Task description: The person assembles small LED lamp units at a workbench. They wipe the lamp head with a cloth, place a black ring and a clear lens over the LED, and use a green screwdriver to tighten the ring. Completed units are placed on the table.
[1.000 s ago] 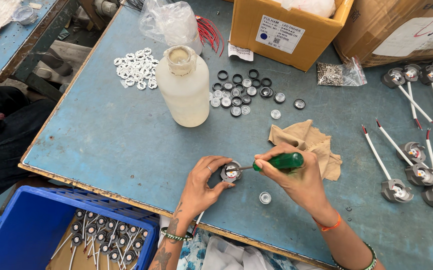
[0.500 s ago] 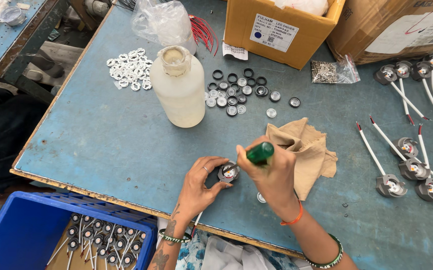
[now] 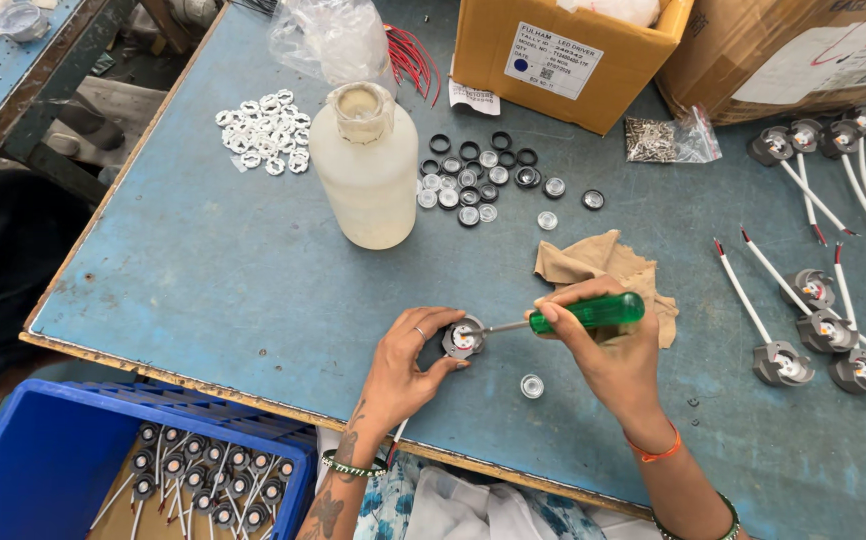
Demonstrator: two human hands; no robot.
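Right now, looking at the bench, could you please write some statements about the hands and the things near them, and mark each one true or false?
1. The right hand holds a green-handled screwdriver. True.
2. The left hand holds the white plastic bottle. False: it holds a small round lamp part; the bottle stands apart, farther up the table.
3. The screwdriver tip points at the part in the left hand. True.
4. The blue crate is on the table. False: it sits below the table's near edge.
5. A tan cloth lies behind the right hand. True.
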